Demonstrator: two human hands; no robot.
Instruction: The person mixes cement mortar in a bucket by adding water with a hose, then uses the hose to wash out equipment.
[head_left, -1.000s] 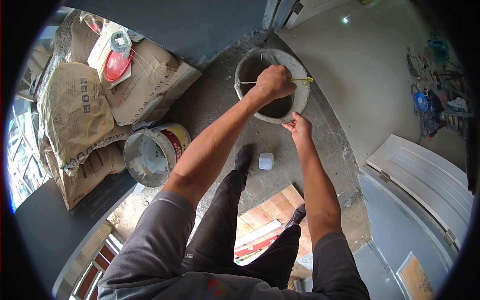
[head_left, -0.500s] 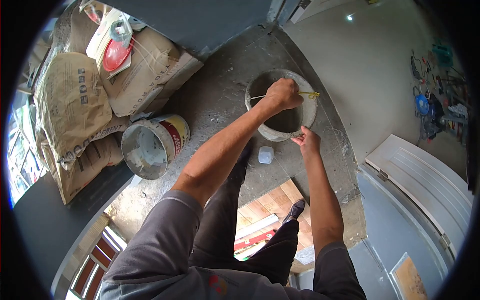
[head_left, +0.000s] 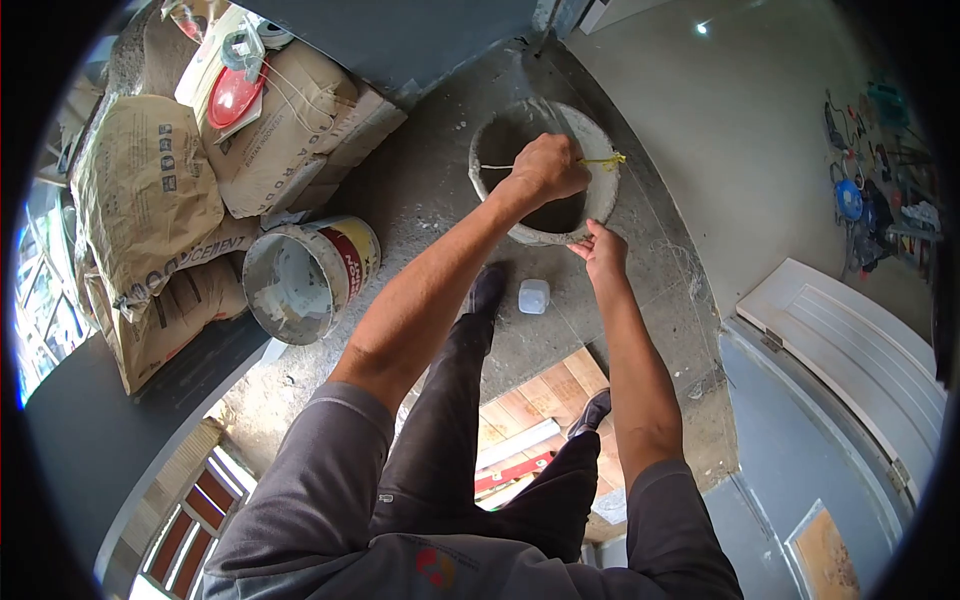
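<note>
A grey, cement-crusted bucket (head_left: 606,196) is tilted above the floor, with grey material inside. Across its mouth runs a thin handle with yellow cord (head_left: 612,160) at the right end. My left hand (head_left: 550,168) is closed around the middle of this handle. At the near rim, my right hand (head_left: 602,248) pinches the edge of the bucket with thumb and fingers. A small translucent container (head_left: 534,296) stands on the floor just below the bucket.
A second bucket (head_left: 357,262) lies tilted at the left, beside stacked paper sacks (head_left: 150,200). Wood-look tiles (head_left: 545,391) and a red level (head_left: 514,472) are near my feet. A white door panel (head_left: 840,335) is at the right, tools beyond.
The bucket has moved up and slightly left in the view, along with both my hands. My left foot now shows below it.
</note>
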